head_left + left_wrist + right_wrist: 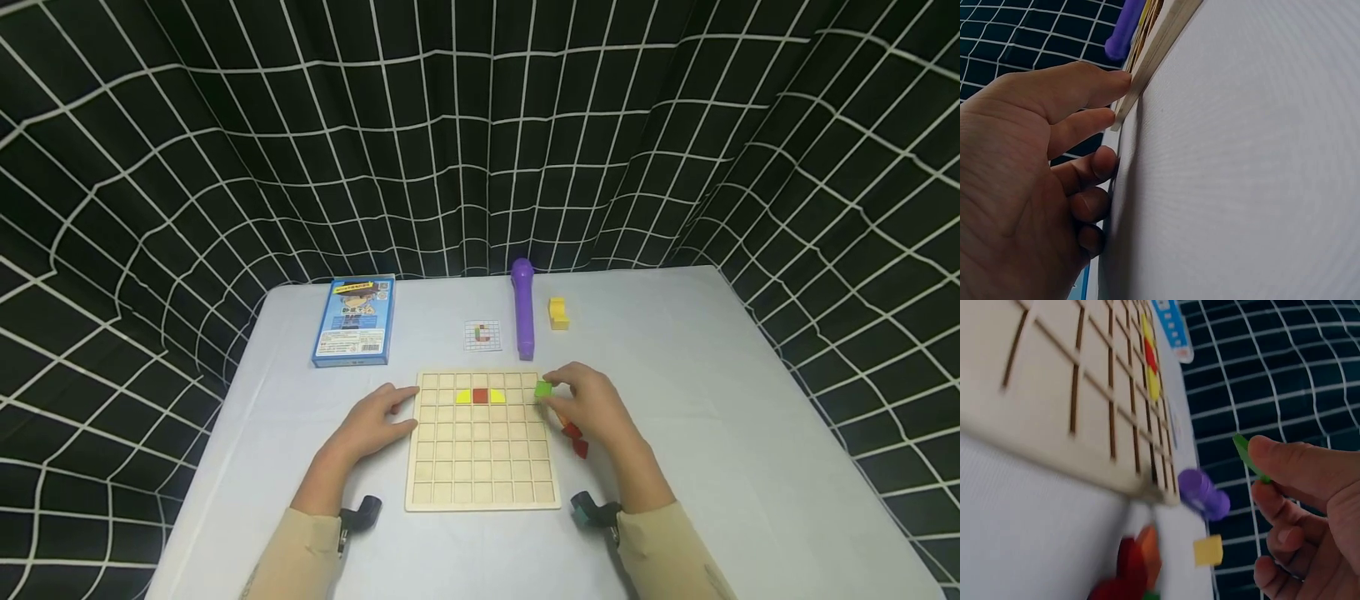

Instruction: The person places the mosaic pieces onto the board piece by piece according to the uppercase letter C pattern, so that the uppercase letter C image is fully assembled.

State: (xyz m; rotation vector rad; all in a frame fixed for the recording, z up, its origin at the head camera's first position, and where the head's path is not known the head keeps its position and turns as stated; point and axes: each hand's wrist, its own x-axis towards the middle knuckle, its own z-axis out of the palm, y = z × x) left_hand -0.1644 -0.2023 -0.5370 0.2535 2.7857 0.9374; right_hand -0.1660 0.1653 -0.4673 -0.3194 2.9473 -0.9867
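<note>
My right hand (596,407) pinches a green square tile (543,389) between thumb and forefinger, over the upper right edge of a wooden grid board (482,454). Seen edge-on in the right wrist view, the green tile (1247,457) is tilted. In the board's second row sits a red square tile (480,396), flanked by a yellow rounded piece (463,397) on the left and another yellow piece (497,396) on the right. Thumb and forefinger of my left hand (367,427) touch the board's left edge, while the other fingers (1092,203) curl loosely below in the left wrist view.
Loose red pieces (581,448) and an orange piece (1149,553) lie right of the board, partly under my right hand. Behind the board are a blue box (352,325), a small pattern card (482,335), a purple microphone-shaped object (523,312) and a yellow block (558,314).
</note>
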